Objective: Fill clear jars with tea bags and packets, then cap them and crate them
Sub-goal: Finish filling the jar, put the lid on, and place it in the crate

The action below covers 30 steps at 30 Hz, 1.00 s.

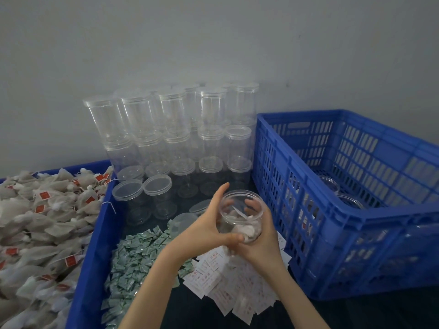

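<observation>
- Both hands hold one open jar (242, 216) just left of the blue crate (356, 233), above the dark table (202, 312).
- Left hand (209, 230): fingers are curled round the jar's left wall, the thumb lies across its near side, and the index finger reaches up past the rim.
- Right hand (263, 236): it grips the jar from the right and from below; fingertips show through the clear wall at the far side.
- The jar has no lid on it. It tilts slightly toward the camera and contains several pale tea bags; their number cannot be told.
- The crate stands at the right of the table. Capped jars (342, 193) lie inside, against its near-left wall; their contents show blurred through the slots.
- Left of the crate, against the grey wall (213, 39), empty capped jars (171, 129) stand in stacked rows.
- One loose lid (183, 220) lies on the table between those rows and the held jar.
- Green packets (135, 257) lie in a heap on the table, well left of the crate, under the left forearm.
- White packets with red print (228, 286) lie spread beside the crate's near-left corner, under both wrists.
- Farthest from the crate, a blue bin (88, 269) holds a heap of tea bags with red tags (35, 222).
</observation>
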{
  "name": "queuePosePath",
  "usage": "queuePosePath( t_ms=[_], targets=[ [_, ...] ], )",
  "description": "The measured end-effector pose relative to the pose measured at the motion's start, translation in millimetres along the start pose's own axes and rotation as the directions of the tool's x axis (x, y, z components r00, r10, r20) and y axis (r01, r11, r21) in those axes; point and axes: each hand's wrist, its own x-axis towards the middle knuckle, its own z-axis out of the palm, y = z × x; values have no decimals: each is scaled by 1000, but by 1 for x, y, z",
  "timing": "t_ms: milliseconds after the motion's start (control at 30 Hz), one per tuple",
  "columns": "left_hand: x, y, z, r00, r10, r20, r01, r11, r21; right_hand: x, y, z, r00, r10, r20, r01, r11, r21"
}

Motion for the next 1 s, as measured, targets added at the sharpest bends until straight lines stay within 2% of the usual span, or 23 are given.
queuePosePath(
  t_ms=[100, 167, 267, 333, 433, 500, 567, 800, 900, 1000],
  targets=[
    [1, 3, -3, 993, 3, -117, -15, 995, -102, 5, -17, -2, 994, 24, 108, -26, 999, 19],
    [2, 7, -10, 983, 41, -180, -59, 994, -93, 10, -29, -4, 985, 39, 170, -46, 998, 34],
    [0, 16, -16, 956, 110, -272, -122, 992, -26, 20, -58, -2, 988, 50, 145, -53, 998, 17],
    [-1, 26, -15, 929, 162, -334, -151, 987, 58, 29, -80, 2, 996, 21, 82, -12, 994, -109],
    [2, 40, -14, 898, 190, -397, -182, 982, 59, 44, -107, 5, 998, -52, 45, 65, 924, -376],
    [4, 51, -13, 886, 202, -416, -190, 979, 71, 53, -122, 5, 994, -93, 53, 107, 841, -530],
    [8, 63, -11, 873, 212, -439, -192, 977, 91, 60, -136, 2, 992, -120, 44, 122, 794, -595],
    [36, 119, -7, 846, 319, -428, -280, 948, 153, 90, -189, -36, 971, -236, 40, 206, 743, -637],
    [49, 131, 0, 850, 378, -366, -393, 919, 38, 104, -205, -59, 965, -264, 15, 207, 718, -664],
    [62, 133, 9, 833, 384, -397, -417, 909, 4, 117, -217, -87, 960, -279, -17, 193, 705, -682]
  ],
)
